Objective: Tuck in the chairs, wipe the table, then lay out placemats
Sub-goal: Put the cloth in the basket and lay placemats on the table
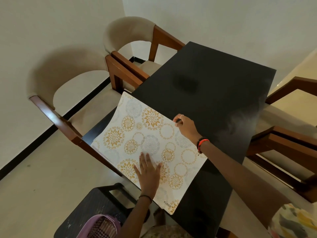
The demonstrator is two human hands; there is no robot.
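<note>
Here, the placemat [137, 134], white with gold and grey flower rings, lies across the near part of the dark counter [214, 79], under both hands. The left hand [148, 170] rests flat on the mat's near half, fingers straight and spread, palm down. The right hand [186, 127] reaches out beyond the left hand and pinches the mat's far right corner between thumb and curled fingers; a ring [182, 115] shows on one finger. A red and black band [202, 143] circles the right wrist and a thin black band [145, 197] the left. To the left of both hands the mat's edge bows upward and hangs out past the counter's side. The word KUBER is printed at the mat's corner nearest the person, just right of the left forearm.

Left of the hands stand two beige chairs with wooden arms. The nearer chair [51, 78] and the farther chair [127, 30] both face the counter, their arms reaching its edge. Right of the right arm, a third chair [291, 140] of the same wood stands at the counter's other side. Below the left forearm sits a black stool [89, 206] with a purple checked cloth [101, 225] on it.
</note>
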